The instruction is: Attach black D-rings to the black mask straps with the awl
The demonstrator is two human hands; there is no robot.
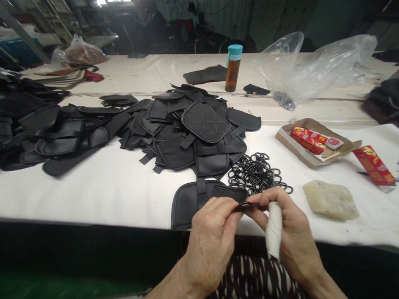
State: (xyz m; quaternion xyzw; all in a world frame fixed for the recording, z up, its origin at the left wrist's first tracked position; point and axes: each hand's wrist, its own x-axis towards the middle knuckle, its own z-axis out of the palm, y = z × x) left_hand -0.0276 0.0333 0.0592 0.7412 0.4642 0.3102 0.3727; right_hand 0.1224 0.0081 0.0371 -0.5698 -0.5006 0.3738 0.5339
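Observation:
My left hand is closed, pinching one end of a small black strap at the table's front edge. A dark loop, possibly a ring, shows at the strap; my fingers partly hide it. The fingertips of my right hand meet the other end. Tucked in that same hand is a white-wrapped handle, its working end hidden. Just behind my left hand lies a black padded leather-like piece with a strip across it. A heap of black metal rings sits beyond my fingertips.
Stacked black padded pieces fill the table's middle, with more black pieces to the left. At right are an open cardboard box with red packets, a red packet and a pale waxy block. Behind stand a bottle and plastic bags.

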